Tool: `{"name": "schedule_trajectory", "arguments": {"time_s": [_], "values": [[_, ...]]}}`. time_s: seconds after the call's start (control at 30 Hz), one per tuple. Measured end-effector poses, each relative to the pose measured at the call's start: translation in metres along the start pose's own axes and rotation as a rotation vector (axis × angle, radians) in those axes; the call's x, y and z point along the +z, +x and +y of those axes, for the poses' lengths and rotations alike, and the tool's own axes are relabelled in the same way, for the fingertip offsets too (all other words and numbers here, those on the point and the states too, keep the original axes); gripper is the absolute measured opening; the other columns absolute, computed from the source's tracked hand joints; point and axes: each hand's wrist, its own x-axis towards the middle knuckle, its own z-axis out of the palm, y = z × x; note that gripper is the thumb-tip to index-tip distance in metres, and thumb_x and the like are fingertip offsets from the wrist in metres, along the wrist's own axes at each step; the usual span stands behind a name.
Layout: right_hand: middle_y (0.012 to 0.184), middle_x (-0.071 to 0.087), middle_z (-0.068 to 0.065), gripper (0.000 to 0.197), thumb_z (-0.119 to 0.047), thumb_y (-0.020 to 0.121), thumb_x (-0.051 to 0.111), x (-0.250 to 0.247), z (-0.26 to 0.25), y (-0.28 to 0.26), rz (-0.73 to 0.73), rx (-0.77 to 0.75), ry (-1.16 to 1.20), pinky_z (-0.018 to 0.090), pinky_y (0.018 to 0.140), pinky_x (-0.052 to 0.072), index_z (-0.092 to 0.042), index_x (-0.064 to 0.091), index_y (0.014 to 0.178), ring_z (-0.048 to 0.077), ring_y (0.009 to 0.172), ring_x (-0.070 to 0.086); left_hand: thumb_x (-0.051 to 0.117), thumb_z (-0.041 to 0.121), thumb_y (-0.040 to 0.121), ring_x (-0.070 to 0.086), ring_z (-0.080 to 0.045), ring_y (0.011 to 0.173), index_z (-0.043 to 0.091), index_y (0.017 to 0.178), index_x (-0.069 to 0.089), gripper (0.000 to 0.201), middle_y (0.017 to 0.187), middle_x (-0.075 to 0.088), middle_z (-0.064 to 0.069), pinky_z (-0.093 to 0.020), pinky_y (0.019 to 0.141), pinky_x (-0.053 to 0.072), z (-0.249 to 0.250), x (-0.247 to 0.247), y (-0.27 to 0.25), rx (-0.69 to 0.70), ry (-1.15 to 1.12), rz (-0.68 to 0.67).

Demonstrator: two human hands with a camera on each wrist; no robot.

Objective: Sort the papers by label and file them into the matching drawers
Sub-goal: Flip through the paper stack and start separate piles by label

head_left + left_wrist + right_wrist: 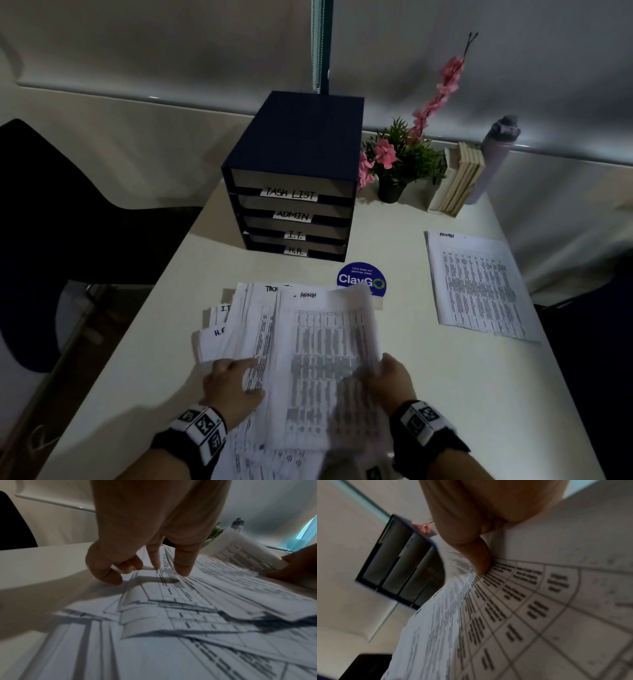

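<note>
A loose pile of printed papers (246, 325) lies fanned on the white table, with corners marked I.T., H.R. and TASK showing. My right hand (387, 380) grips the right edge of the top sheet marked ADMIN (325, 370) and lifts it off the pile; its thumb (481, 561) presses on the sheet (530, 608). My left hand (233, 380) rests on the pile, its straight fingertips (183, 566) pressing the papers (171, 615) down. A dark blue drawer unit (294, 171) stands behind, with drawers labelled TASK LIST, ADMIN, I.T. and H.R., all closed.
A separate stack marked ADMIN (479, 284) lies at the right of the table (428, 394). A round blue sticker (361, 279) lies between pile and drawers. A potted plant with pink flowers (400, 161), books (459, 178) and a bottle (493, 157) stand at the back right. A dark chair (51, 205) is on the left.
</note>
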Motion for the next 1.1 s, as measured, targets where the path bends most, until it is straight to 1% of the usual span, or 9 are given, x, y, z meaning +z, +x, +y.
{"name": "schedule_trajectory", "arguments": {"time_s": [0.1, 0.17, 0.27, 0.37, 0.5, 0.73, 0.8, 0.93, 1.1], "values": [[0.075, 0.072, 0.014, 0.026, -0.023, 0.060, 0.077, -0.012, 0.018, 0.006, 0.016, 0.052, 0.205, 0.047, 0.071, 0.058, -0.009, 0.067, 0.079, 0.034, 0.073, 0.069, 0.060, 0.050, 0.082, 0.040, -0.028, 0.129, 0.034, 0.126, 0.053, 0.047, 0.137, 0.034, -0.005, -0.034, 0.110, 0.035, 0.002, -0.001, 0.002, -0.033, -0.016, 0.048], [0.069, 0.069, 0.014, 0.021, -0.014, 0.057, 0.072, -0.015, 0.020, 0.000, 0.038, 0.078, 0.449, 0.057, 0.074, 0.057, -0.007, 0.068, 0.077, 0.031, 0.068, 0.066, 0.057, 0.051, 0.085, 0.048, -0.025, 0.120, 0.028, 0.111, 0.065, 0.036, 0.127, 0.042, -0.007, -0.030, 0.106, 0.038, 0.009, -0.002, 0.003, -0.021, -0.060, 0.045], [0.063, 0.058, 0.012, 0.013, 0.008, 0.075, 0.066, -0.014, 0.010, -0.014, -0.002, 0.084, 0.658, 0.049, 0.072, 0.052, -0.004, 0.063, 0.075, 0.027, 0.066, 0.056, 0.056, 0.050, 0.084, 0.059, -0.023, 0.089, 0.015, 0.077, 0.060, 0.035, 0.097, 0.055, -0.011, -0.032, 0.085, 0.048, 0.016, -0.002, 0.004, 0.043, -0.250, -0.033], [0.065, 0.061, 0.015, 0.015, 0.013, 0.086, 0.057, -0.009, 0.010, -0.019, -0.062, 0.117, 0.679, 0.052, 0.075, 0.053, -0.001, 0.064, 0.084, 0.031, 0.067, 0.060, 0.062, 0.027, 0.088, 0.062, -0.019, 0.098, 0.021, 0.104, 0.057, 0.018, 0.105, 0.064, -0.002, -0.029, 0.087, 0.048, 0.018, -0.004, 0.003, 0.087, -0.419, -0.095], [0.074, 0.071, 0.013, 0.009, -0.007, 0.082, 0.069, -0.004, 0.021, -0.010, 0.073, 0.115, 0.451, 0.055, 0.077, 0.058, -0.013, 0.067, 0.076, 0.032, 0.071, 0.069, 0.064, 0.008, 0.085, 0.057, -0.018, 0.101, 0.007, 0.124, 0.050, 0.041, 0.115, 0.060, -0.006, -0.023, 0.086, 0.042, 0.013, -0.008, 0.005, 0.087, -0.408, -0.014], [0.074, 0.071, 0.013, 0.011, -0.001, 0.078, 0.069, -0.011, 0.035, -0.009, 0.089, 0.163, 0.459, 0.059, 0.081, 0.055, -0.011, 0.068, 0.073, 0.031, 0.073, 0.066, 0.080, 0.010, 0.072, 0.059, -0.023, 0.107, 0.010, 0.126, 0.051, 0.061, 0.110, 0.060, -0.002, -0.027, 0.092, 0.043, -0.005, -0.013, 0.009, 0.029, -0.446, 0.054], [0.082, 0.072, 0.022, 0.006, -0.004, 0.071, 0.071, -0.012, 0.031, -0.015, 0.085, 0.169, 0.532, 0.060, 0.082, 0.055, -0.008, 0.070, 0.076, 0.039, 0.081, 0.069, 0.083, 0.011, 0.068, 0.060, -0.025, 0.107, 0.013, 0.125, 0.053, 0.064, 0.110, 0.064, -0.002, -0.030, 0.094, 0.044, -0.009, -0.012, 0.009, 0.023, -0.457, 0.061], [0.081, 0.073, 0.026, 0.028, -0.017, 0.054, 0.072, -0.011, 0.034, -0.017, 0.063, 0.199, 0.617, 0.063, 0.077, 0.055, -0.003, 0.073, 0.079, 0.045, 0.082, 0.069, 0.085, 0.013, 0.065, 0.057, -0.026, 0.114, 0.012, 0.134, 0.049, 0.077, 0.123, 0.062, -0.004, -0.038, 0.104, 0.042, -0.010, -0.011, 0.008, 0.009, -0.494, 0.080], [0.078, 0.067, 0.039, 0.008, 0.007, 0.063, 0.063, -0.008, 0.031, -0.017, 0.056, 0.183, 0.663, 0.072, 0.071, 0.050, 0.010, 0.069, 0.068, 0.057, 0.080, 0.064, 0.082, 0.003, 0.069, 0.054, -0.019, 0.105, 0.019, 0.115, 0.052, 0.058, 0.112, 0.059, 0.002, -0.033, 0.098, 0.042, 0.000, -0.012, 0.000, 0.069, -0.622, 0.083]]}}
